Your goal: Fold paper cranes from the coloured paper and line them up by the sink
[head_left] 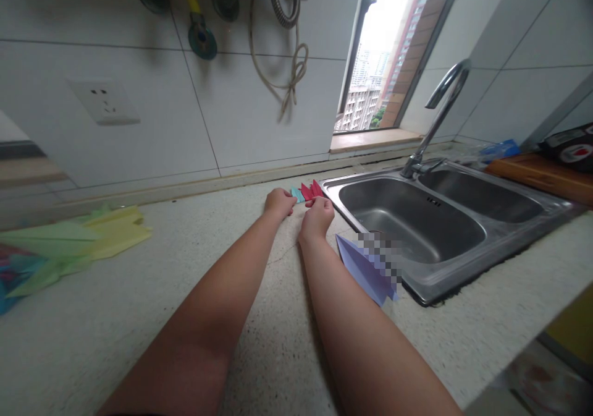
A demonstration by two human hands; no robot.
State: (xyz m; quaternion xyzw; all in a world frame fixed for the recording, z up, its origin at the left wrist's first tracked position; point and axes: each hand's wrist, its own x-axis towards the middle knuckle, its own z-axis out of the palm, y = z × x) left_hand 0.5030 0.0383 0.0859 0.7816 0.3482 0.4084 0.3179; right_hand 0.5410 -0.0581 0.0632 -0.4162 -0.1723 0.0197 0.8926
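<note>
Both my arms reach forward over the speckled countertop [185,292] to a short row of small folded papers near the wall. My left hand [279,204] is closed at the row's left end, its fingertips pinching the edge of a teal folded paper [297,195]. My right hand [317,216] is closed with its fingertips against a red folded paper [306,192], whose pointed tips stand up behind the knuckles. The fingers partly cover both papers. Beside my right forearm, by the sink's edge, lies a purple folded paper [359,271], partly pixelated.
A double steel sink [417,224] with a curved faucet [445,104] fills the right side. Yellow, green and blue folded papers [115,230] lie at the left. A wooden board [532,172] rests beyond the sink. Cords and a hose [282,8] hang on the tiled wall.
</note>
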